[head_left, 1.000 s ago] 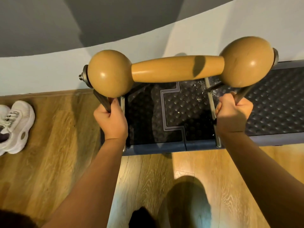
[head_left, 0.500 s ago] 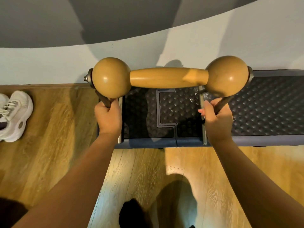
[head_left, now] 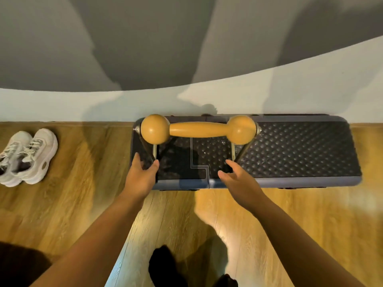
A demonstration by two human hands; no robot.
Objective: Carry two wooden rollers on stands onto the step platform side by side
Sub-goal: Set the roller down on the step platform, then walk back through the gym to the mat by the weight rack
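A wooden roller (head_left: 198, 129) with two ball ends and a thick middle bar stands on its metal stand on the left half of the dark studded step platform (head_left: 300, 150). My left hand (head_left: 141, 175) hovers just in front of the stand's left leg, fingers spread and holding nothing. My right hand (head_left: 238, 179) sits in front of the right leg, fingers relaxed and apart from the metal. Only one roller is in view.
The platform lies against a white wall base with a grey wall above. A pair of white sneakers (head_left: 27, 158) stands on the wooden floor at the left. The platform's right half (head_left: 310, 162) is bare. My dark-socked feet show at the bottom.
The roller went down from mid-air onto the platform's left half. Both hands let go of the stand legs and drew back toward me, fingers opening.
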